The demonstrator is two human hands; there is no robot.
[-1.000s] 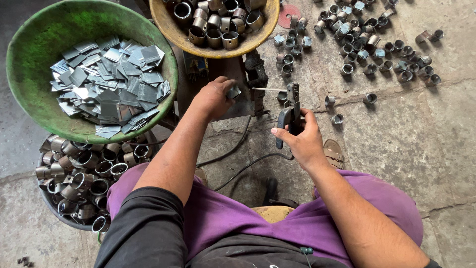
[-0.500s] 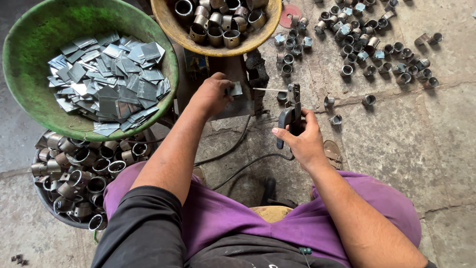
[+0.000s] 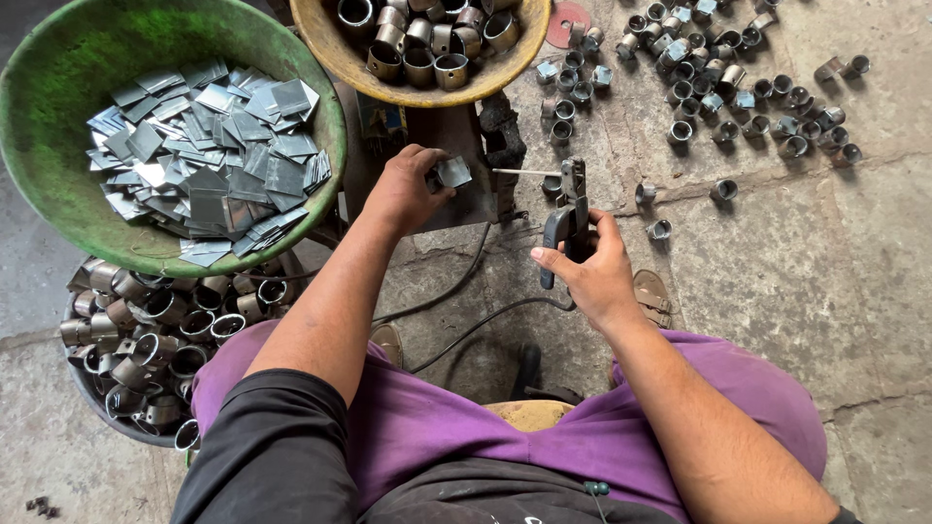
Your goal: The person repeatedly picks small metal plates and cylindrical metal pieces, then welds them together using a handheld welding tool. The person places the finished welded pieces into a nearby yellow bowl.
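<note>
Metal plate (image 3: 452, 172): small, thin, stiff, likely sharp-edged; best pinched by its edges, held at the dark block's (image 3: 456, 155) front.
Left hand (image 3: 406, 187): fingers closed on the plate.
Right hand (image 3: 587, 267): wrapped round a welding holder (image 3: 566, 219).
Floor (image 3: 777, 272): stone slabs, rings (image 3: 718, 87) scattered; green basin (image 3: 58, 126) of plates at left.

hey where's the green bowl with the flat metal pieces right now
In the head view, the green bowl sits at upper left, beside the left hand, above a tub of metal rings and left of the yellow bowl.
</note>
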